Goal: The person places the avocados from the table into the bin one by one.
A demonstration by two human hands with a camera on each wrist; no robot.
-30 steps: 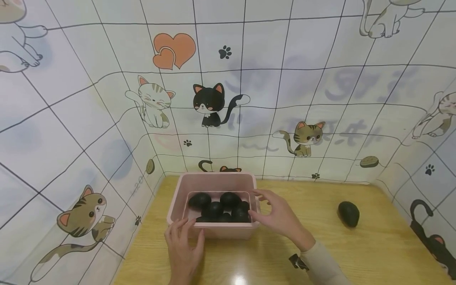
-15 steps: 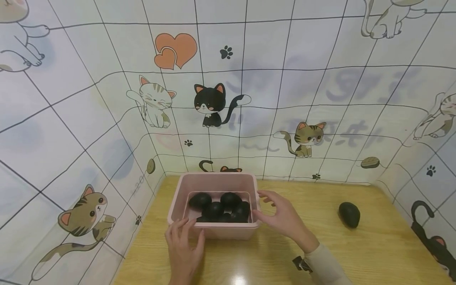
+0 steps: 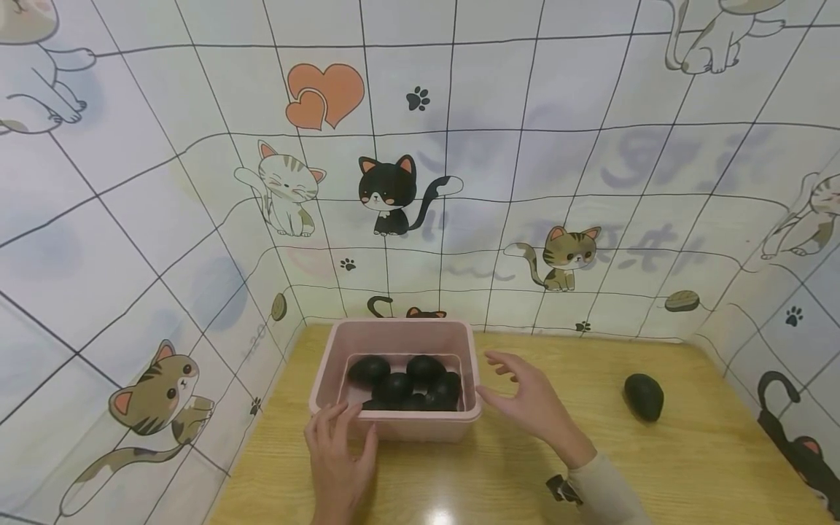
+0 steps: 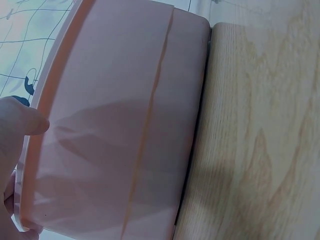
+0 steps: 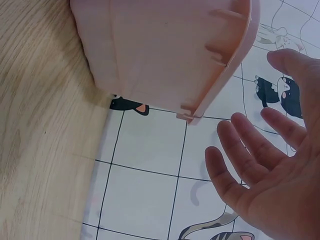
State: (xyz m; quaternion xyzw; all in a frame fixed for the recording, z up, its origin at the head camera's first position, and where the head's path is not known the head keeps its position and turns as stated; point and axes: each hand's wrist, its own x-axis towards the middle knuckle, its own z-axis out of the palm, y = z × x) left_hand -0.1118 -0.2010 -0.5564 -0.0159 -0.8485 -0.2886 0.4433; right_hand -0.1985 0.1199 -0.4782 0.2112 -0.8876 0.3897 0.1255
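A pink plastic bin (image 3: 328,357) holds several dark green avocados (image 3: 392,386). My left hand (image 3: 340,456) rests at the bin's front left corner in the head view, fingers touching the rim and thumb by the front wall. Up close in the left wrist view, the thumb (image 4: 35,120) lies at the rim. To the right of the bin, my right hand (image 3: 534,401) hangs in the air with fingers spread and slightly bent. Nothing is between its fingers; the right wrist view shows the palm (image 5: 280,192) apart from the bin wall (image 5: 155,55). Bin-front avocados are partly hidden.
One more avocado (image 3: 644,397) lies on the wooden table (image 3: 499,467), well to the right of the bin. Behind and along both sides stand walls with a cat-pattern covering (image 3: 459,160). A small dark object (image 3: 563,489) shows by the right sleeve (image 3: 607,488).
My right hand has drawn away from the bin's right rim and shifted right. The left hand, the bin and the avocado on the table stay in place.
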